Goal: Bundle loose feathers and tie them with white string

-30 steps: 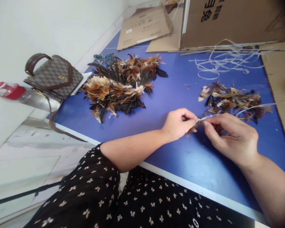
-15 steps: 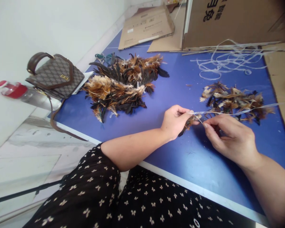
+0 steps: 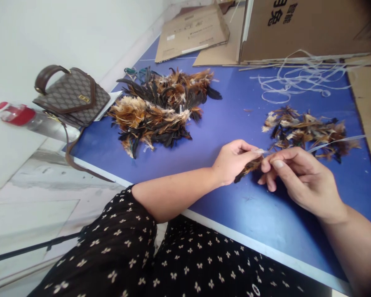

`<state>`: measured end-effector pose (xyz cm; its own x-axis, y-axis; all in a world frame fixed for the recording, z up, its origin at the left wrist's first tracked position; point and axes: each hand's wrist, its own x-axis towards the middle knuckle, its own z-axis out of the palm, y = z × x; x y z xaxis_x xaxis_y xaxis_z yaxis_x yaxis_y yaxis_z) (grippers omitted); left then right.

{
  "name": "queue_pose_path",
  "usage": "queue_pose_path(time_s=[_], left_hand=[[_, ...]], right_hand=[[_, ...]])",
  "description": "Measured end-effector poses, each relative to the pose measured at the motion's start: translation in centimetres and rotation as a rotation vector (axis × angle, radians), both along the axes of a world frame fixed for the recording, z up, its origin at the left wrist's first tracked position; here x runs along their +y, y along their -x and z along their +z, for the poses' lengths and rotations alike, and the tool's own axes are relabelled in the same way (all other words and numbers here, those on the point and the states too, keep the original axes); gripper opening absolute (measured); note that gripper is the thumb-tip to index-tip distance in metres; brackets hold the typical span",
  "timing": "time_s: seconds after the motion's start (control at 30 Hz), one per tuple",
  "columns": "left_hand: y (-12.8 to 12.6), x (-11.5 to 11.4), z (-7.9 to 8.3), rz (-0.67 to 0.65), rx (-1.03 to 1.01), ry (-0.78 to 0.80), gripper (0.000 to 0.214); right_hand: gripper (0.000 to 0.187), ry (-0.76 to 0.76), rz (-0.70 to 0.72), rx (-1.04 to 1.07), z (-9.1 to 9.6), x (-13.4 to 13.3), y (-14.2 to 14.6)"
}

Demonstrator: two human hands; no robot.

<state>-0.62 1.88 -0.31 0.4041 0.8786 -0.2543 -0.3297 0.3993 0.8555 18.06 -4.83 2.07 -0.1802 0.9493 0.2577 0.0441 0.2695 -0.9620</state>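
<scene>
White ribbon (image 3: 330,143), head view: one strand crosses the near edge of the loose feathers (image 3: 303,128), my landmark for this entry. Small feather bunch (image 3: 249,169) sits left of the landmark and nearer me, pinched with some ribbon in the fingertips of my left hand (image 3: 235,161). My right hand (image 3: 309,181) is on the near side of the landmark, just beside the left, thumb against forefinger; whether ribbon is caught between them I cannot tell.

Risks, as I judge them:
1. Left pinch slackens: feathers could slip from the bunch, since only a fingertip hold seems to bear it.
2. Strand snags when pulled: it passes right over the loose feathers and could drag some along.
3. Ribbon tangle (image 3: 306,80), just beyond the landmark: overlapping loops could knot if drawn on. Link to my strand not traceable.
4. Uneven tension: thin ribbon may twist or slide off the bunch.

Large feather heap (image 3: 160,119), well left of the landmark, apart from both hands: low risk of disturbance.
</scene>
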Motion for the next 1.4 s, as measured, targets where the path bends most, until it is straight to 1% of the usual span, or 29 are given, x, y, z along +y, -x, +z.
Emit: queue_pose_path(time_s=[0.03,0.1,0.17,0.23,0.3,0.37,0.4,0.47,0.53,0.63,0.73,0.87,1.0,1.23,1.33,1.4], left_hand=[[0.2,0.2,0.3,-0.040,-0.052,0.036,0.028],[0.5,0.5,0.8,-0.161,-0.142,0.103,0.031],[0.8,0.7,1.2,-0.275,-0.214,0.124,0.033],[0.9,0.7,1.4,-0.356,-0.250,0.096,0.038],[1.0,0.5,1.4,-0.431,-0.228,0.057,0.044],[1.1,0.3,1.4,-0.512,-0.162,-0.004,0.048],[1.1,0.3,1.4,-0.532,-0.121,-0.058,0.049],[1.1,0.1,1.4,-0.520,-0.024,-0.210,0.045],[1.1,0.0,1.4,-0.475,0.094,-0.374,0.038],[1.0,-0.4,1.4,-0.368,0.266,-0.568,0.030],[0.8,-0.9,1.1,-0.268,0.362,-0.692,0.028],[0.8,-1.4,0.4,-0.221,0.472,-0.788,0.024],[1.0,-1.6,0.5,-0.217,0.533,-0.796,0.022],[1.0,-1.9,2.2,-0.184,0.491,-0.653,0.027],[0.9,-1.5,2.3,-0.187,0.418,-0.581,0.027],[1.0,-1.1,2.1,-0.204,0.300,-0.499,0.025]], right_hand=[[0.010,0.016,0.004,0.013,0.1,0.1,-0.1],[0.012,0.048,-0.004,0.035,0.2,0.3,-0.3],[0.016,0.090,-0.021,0.045,0.3,0.3,-0.5],[0.017,0.137,0.003,0.037,0.4,0.1,-0.8],[0.019,0.160,0.088,-0.012,0.5,-0.1,-1.1],[0.023,0.124,0.174,-0.115,0.6,-0.4,-1.4],[0.025,0.083,0.193,-0.181,0.6,-0.4,-1.5],[0.027,-0.011,0.176,-0.314,0.5,-0.5,-1.5],[0.028,-0.082,0.128,-0.410,0.5,-0.4,-1.3],[0.029,-0.121,0.067,-0.475,0.6,-0.4,-0.8],[0.031,-0.111,0.024,-0.502,0.6,-0.5,-0.3],[0.029,-0.122,-0.010,-0.541,0.5,-0.6,0.1],[0.028,-0.120,-0.010,-0.554,0.4,-0.6,0.2],[0.026,-0.089,-0.022,-0.531,0.5,-0.8,0.4],[0.027,-0.040,-0.031,-0.469,0.3,-0.7,0.4],[0.032,0.028,-0.025,-0.331,0.1,-0.5,0.2]])
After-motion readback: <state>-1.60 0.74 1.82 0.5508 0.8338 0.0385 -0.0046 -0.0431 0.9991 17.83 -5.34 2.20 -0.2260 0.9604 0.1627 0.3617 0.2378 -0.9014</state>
